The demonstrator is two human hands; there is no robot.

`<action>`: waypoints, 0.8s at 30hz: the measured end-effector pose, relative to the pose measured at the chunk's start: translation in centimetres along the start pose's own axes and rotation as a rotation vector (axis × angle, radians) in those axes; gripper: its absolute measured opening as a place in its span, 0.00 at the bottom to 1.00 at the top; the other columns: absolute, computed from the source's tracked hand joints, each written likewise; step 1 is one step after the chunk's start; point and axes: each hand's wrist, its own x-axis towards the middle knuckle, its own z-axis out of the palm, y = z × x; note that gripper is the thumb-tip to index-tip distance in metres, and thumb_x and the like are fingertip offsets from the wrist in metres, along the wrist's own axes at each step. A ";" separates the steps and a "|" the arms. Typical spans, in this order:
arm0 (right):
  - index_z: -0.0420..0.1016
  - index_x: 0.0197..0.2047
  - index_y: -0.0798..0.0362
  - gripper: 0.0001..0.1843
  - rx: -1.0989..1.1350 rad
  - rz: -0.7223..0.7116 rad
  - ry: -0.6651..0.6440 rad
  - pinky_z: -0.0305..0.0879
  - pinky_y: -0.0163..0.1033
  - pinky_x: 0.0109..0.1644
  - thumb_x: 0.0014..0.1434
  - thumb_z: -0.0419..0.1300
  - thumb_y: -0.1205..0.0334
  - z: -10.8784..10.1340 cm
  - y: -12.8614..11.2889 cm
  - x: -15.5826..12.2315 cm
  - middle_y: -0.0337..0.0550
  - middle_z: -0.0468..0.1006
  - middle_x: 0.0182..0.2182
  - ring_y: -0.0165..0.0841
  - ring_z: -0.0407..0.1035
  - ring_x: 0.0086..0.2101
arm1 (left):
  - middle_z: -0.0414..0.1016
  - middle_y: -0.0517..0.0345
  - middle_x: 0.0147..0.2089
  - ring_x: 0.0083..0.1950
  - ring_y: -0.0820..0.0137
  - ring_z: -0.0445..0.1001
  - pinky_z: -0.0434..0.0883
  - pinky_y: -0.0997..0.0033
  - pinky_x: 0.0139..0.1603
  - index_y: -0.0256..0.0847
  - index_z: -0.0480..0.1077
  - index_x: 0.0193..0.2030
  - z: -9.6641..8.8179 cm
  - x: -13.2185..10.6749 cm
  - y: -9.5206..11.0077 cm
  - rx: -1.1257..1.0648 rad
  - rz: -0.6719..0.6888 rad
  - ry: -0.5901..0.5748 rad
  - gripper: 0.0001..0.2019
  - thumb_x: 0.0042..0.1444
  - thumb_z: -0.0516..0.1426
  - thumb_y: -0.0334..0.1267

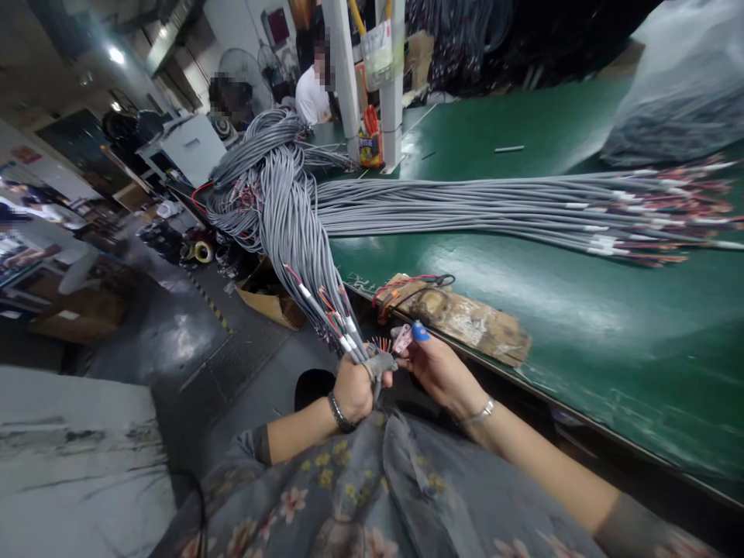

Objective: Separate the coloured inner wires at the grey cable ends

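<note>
Grey cables (294, 209) hang off the green table (604, 310) into the left hand (356, 387), clenched round them near their ends; the right hand (439, 368), angled inward with 1 digit blue-tipped, meets it beside the fanned wires (380, 343), but I cannot tell what it pinches. Beyond, a straight bundle (453, 203) lies along the tabletop, 2 white posts (346, 93) rise, and dark floor (186, 337) stretches leftward.
</note>
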 end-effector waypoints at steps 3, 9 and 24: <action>0.76 0.25 0.51 0.20 0.001 -0.029 0.004 0.64 0.37 0.32 0.41 0.69 0.42 -0.1 0.3 0.0 0.36 0.73 0.22 0.29 0.64 0.25 | 0.63 0.63 0.11 0.14 0.79 0.59 0.54 0.76 0.18 0.38 0.65 0.16 0.0 0.2 -0.1 0.020 -0.011 0.014 0.15 0.33 0.65 0.44; 0.75 0.25 0.51 0.20 -0.013 -0.047 0.022 0.63 0.37 0.32 0.42 0.69 0.42 0.1 0.4 0.0 0.38 0.74 0.23 0.31 0.65 0.26 | 0.63 0.63 0.11 0.14 0.79 0.59 0.55 0.76 0.17 0.38 0.64 0.14 0.1 0.3 -0.2 0.029 -0.044 0.033 0.17 0.29 0.66 0.44; 0.67 0.22 0.50 0.29 -1.002 -0.224 0.007 0.56 0.35 0.19 0.61 0.40 0.41 -6.7 5.0 -0.9 0.37 0.63 0.15 0.29 0.56 0.16 | 0.76 0.55 0.23 0.27 0.69 0.72 0.67 0.71 0.31 0.36 0.77 0.26 -4.1 1.0 -2.7 0.328 0.015 -0.087 0.19 0.34 0.68 0.51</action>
